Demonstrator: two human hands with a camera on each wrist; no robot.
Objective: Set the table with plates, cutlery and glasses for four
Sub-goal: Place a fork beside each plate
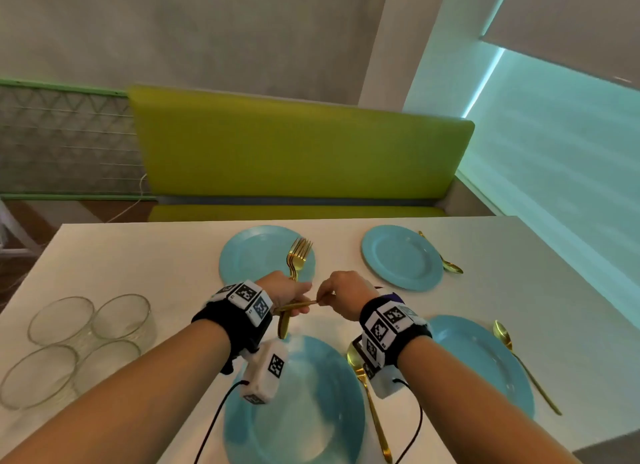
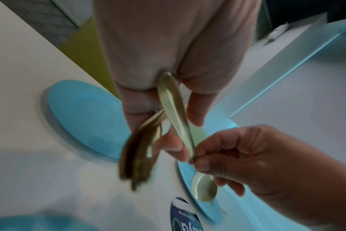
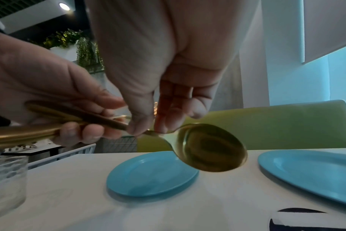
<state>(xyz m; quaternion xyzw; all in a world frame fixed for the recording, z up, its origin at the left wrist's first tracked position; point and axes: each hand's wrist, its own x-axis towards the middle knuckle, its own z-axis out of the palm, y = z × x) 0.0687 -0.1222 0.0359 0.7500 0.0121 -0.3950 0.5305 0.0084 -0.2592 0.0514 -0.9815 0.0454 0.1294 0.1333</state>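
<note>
Several blue plates lie on the white table [image 1: 138, 255]: far left [image 1: 249, 255], far right [image 1: 401, 259], near left [image 1: 304, 411], near right [image 1: 478, 359]. My left hand [image 1: 301, 301] grips a bundle of gold forks [image 1: 299, 252] above the table's middle, tines pointing away. The same fist holds the handle of a gold spoon [image 3: 211, 148]. My right hand [image 1: 323, 299] pinches that spoon's neck between thumb and fingers [image 3: 140, 125]; its bowl hangs over the table. In the left wrist view the forks [image 2: 136, 156] are blurred and the spoon handle [image 2: 174, 109] crosses my palm.
Gold spoons lie right of the far right plate [image 1: 448, 264], right of the near right plate [image 1: 519, 359], and between the two near plates [image 1: 367, 394]. Several clear glasses [image 1: 79, 342] stand grouped at the table's left. A green bench [image 1: 298, 152] runs behind the table.
</note>
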